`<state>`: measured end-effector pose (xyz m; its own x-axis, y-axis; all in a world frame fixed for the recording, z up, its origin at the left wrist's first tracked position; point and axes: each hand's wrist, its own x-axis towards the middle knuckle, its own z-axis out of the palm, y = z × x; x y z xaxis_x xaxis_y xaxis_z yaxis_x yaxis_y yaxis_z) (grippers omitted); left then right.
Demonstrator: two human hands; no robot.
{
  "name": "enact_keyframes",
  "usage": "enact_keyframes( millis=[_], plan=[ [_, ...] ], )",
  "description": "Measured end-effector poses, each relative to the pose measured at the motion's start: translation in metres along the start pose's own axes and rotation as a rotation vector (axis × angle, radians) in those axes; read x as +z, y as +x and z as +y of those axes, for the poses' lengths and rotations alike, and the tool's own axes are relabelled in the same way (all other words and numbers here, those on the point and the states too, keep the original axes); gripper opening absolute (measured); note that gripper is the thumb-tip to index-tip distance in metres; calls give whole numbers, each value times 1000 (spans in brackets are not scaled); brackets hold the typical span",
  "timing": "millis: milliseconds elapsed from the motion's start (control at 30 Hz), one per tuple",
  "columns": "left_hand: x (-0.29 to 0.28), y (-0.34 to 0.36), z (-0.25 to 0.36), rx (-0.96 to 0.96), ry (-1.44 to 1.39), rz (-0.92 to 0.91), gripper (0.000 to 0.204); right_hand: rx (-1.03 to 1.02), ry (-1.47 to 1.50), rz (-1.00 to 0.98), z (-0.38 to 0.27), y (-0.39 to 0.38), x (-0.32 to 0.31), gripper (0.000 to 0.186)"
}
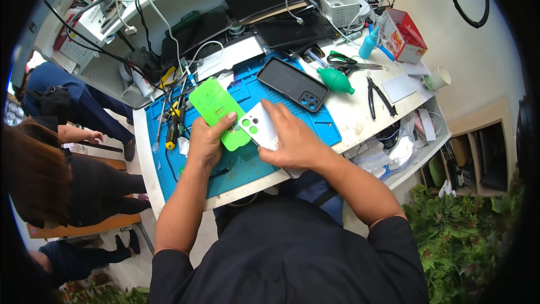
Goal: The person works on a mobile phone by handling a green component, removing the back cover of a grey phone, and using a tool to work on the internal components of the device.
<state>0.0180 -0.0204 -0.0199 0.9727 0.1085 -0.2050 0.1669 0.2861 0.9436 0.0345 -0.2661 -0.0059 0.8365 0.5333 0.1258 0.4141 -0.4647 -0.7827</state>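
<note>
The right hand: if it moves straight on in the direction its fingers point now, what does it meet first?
Probably the green sheet held by the left hand; the right hand presses a white phone beside it, though depth is unclear.

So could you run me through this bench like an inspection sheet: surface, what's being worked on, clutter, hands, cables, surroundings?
Surface: white bench with a blue mat.
Job's things: white phone, back up, partly overlapping a green sheet.
Clutter: black case, green blower, scissors, pliers, blue bottle, red box, white bin, tape roll, screwdrivers.
Hands: left hand holds the green sheet, thumb on top; right hand rests on the phone, fingers pressing its back.
Cables: white cables and black cables along the back.
Surroundings: people at left, plants at lower right, shelves.
</note>
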Motion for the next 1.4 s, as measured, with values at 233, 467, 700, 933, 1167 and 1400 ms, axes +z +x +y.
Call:
enact_keyframes(
  millis=[233, 467, 700, 933, 1167, 1400],
  plan=[
    [2, 4, -1, 62, -13, 65, 24, 38, 50, -119, 2, 10, -17, 109],
    [-11, 8, 4, 100, 4, 98, 27, 62, 53, -151, 2, 12, -21, 106],
    [-17, -1, 30, 163, 203, 57, 67, 61, 78, -158, 9, 13, -23, 106],
    [-53, -8, 53, 322, 761, 221, 94, 76, 116, -193, 7, 15, -25, 108],
    [-22, -36, 66, 281, 959, 35, 74, 102, 247, -154, 11, 15, -21, 117],
    [22, -38, 28, -86, 195, -348, 79, 46, 417, -52, 24, 18, 4, 120]
  ],
)
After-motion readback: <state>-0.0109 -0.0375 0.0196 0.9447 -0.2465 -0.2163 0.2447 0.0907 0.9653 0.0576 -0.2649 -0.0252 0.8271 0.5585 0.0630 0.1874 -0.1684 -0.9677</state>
